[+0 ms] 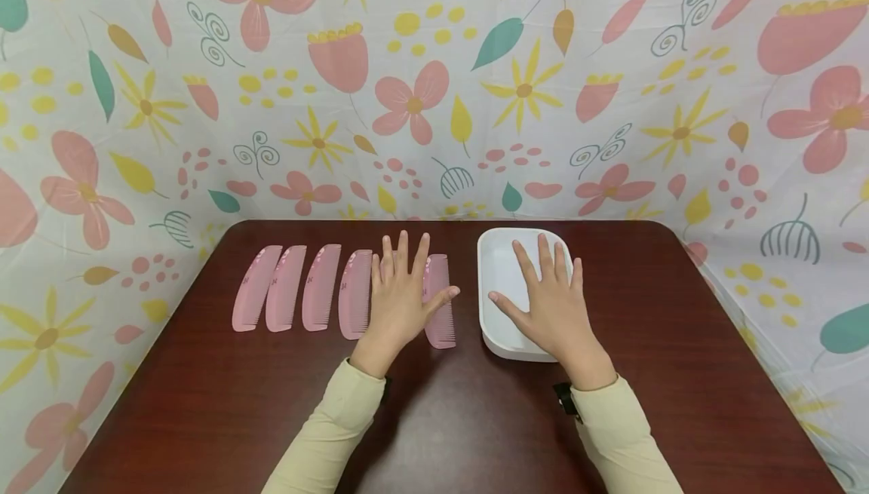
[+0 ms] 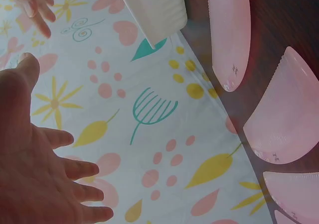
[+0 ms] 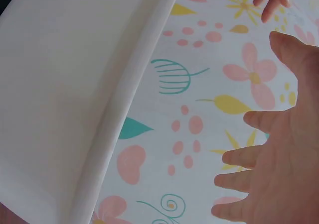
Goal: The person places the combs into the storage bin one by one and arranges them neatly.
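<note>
Several pink combs [image 1: 320, 287] lie in a row on the left half of the table, their teeth facing right. Over the right end of that row my left hand [image 1: 399, 294] is spread with straight fingers, partly hiding one comb behind it. The rightmost comb [image 1: 440, 302] shows beside its thumb. A white rectangular tray [image 1: 490, 328] stands right of the combs. Above it my right hand [image 1: 558, 305] is spread, fingers straight, holding nothing. In the left wrist view the left hand [image 2: 45, 169] holds nothing, and combs [image 2: 284, 114] lie at the right.
The dark wooden table [image 1: 204, 418] has rounded far corners. Behind it and along both sides hangs a white cloth [image 1: 421, 34] printed with flowers and leaves. Both forearms wear light sleeves [image 1: 333, 418], with a dark strap [image 1: 566, 400] at the right wrist.
</note>
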{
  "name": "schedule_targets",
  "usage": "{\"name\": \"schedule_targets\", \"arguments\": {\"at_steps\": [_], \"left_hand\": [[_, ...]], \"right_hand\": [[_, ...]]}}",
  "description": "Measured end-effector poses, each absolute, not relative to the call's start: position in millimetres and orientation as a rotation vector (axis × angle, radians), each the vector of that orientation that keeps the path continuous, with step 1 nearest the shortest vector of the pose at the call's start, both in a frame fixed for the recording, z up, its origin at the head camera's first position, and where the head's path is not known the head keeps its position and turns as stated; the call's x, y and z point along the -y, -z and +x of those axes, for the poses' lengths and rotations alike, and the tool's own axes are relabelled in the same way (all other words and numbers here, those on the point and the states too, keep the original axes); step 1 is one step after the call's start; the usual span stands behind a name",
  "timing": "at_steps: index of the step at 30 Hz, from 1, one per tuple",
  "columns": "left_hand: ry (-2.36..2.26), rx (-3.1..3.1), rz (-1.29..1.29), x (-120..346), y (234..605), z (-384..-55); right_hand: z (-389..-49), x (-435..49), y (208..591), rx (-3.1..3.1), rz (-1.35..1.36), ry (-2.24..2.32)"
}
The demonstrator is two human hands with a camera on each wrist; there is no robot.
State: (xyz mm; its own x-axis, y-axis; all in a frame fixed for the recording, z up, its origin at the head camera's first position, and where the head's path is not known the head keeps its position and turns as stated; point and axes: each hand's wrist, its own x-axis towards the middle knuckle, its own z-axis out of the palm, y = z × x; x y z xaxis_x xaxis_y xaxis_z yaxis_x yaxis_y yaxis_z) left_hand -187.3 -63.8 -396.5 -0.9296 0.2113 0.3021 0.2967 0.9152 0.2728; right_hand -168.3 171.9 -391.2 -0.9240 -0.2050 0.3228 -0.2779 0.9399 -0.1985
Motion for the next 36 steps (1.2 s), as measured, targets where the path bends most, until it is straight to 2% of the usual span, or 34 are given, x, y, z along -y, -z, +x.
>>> {"name": "schedule_targets", "arguments": {"at_steps": [36], "left_hand": [[0.765, 2.538, -0.508, 66, 394, -191]], "right_hand": [[-177, -223, 391, 2.6, 0.476, -0.807]]}}
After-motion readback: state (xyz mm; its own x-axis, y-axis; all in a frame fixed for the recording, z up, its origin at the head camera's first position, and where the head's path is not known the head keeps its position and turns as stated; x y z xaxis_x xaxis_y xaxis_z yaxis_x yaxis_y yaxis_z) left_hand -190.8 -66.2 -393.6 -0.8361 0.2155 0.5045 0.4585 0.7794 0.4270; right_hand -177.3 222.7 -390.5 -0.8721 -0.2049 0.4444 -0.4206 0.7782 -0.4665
